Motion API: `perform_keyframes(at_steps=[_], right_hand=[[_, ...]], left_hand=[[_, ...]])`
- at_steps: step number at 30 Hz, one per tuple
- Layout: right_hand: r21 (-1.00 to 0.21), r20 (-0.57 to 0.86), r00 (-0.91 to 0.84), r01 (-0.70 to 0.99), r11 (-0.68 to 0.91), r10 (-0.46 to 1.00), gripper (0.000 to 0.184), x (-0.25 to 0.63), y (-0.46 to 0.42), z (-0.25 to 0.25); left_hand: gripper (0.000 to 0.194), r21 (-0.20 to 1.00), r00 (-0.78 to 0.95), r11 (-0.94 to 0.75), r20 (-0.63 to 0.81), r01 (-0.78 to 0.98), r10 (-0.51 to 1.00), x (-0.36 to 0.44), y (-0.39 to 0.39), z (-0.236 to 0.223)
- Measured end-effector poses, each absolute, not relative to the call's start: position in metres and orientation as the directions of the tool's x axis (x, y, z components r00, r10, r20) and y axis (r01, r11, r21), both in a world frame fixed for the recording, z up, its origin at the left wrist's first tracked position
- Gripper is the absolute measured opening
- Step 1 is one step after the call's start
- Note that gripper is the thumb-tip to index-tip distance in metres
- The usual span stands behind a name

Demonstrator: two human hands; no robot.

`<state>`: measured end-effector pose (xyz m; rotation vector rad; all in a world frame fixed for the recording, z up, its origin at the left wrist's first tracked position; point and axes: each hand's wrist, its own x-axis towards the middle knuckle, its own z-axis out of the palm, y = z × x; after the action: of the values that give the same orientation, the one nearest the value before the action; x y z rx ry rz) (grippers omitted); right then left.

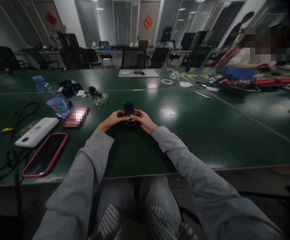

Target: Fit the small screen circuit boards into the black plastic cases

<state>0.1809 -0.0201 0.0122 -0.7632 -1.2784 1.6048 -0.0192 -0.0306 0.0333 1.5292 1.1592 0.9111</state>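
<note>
The left grip point(114, 118) and the right grip point(145, 122) are both closed around one black device point(129, 108) — it sits squarely between them, its screen side facing the wearer. Both thumbs lie across its front, below the screen, their tips close together; the other fingers go around its sides, partly hidden. The device's top sticks up above the thumbs and its lower end shows below them. Whether it touches the green surface point(197, 140) cannot be told.

Left of the left grip, farther out, are a phone point(46, 155), a white box point(38, 131) and a bottle point(50, 96); glasses point(101, 99) lie nearer, just beyond it. Well beyond the right grip — a white ring point(167, 81).
</note>
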Motion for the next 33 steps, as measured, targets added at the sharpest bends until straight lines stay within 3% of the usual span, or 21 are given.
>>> perform_keyframes(at_steps=[16,22,33], right_hand=[[-0.969,0.113,-0.455,-0.245,-0.003,0.883,0.066,0.1838,-0.0202,0.013],[-0.974,0.168,-0.381,-0.209,0.092,0.909,0.064,0.1811,-0.0206,0.0113],[-0.966,0.176,-0.369,-0.241,0.09,0.913,0.065,0.1811,-0.0188,0.0099]], left_hand=[[0.054,0.943,0.261,-0.206,0.136,0.261,0.956,-0.0255,-0.0283,0.0287],[0.052,0.948,0.252,-0.196,0.131,0.252,0.959,-0.0255,-0.0285,0.0274],[0.06,0.951,0.199,-0.123,0.067,0.283,0.978,-0.0174,-0.0276,0.0285]])
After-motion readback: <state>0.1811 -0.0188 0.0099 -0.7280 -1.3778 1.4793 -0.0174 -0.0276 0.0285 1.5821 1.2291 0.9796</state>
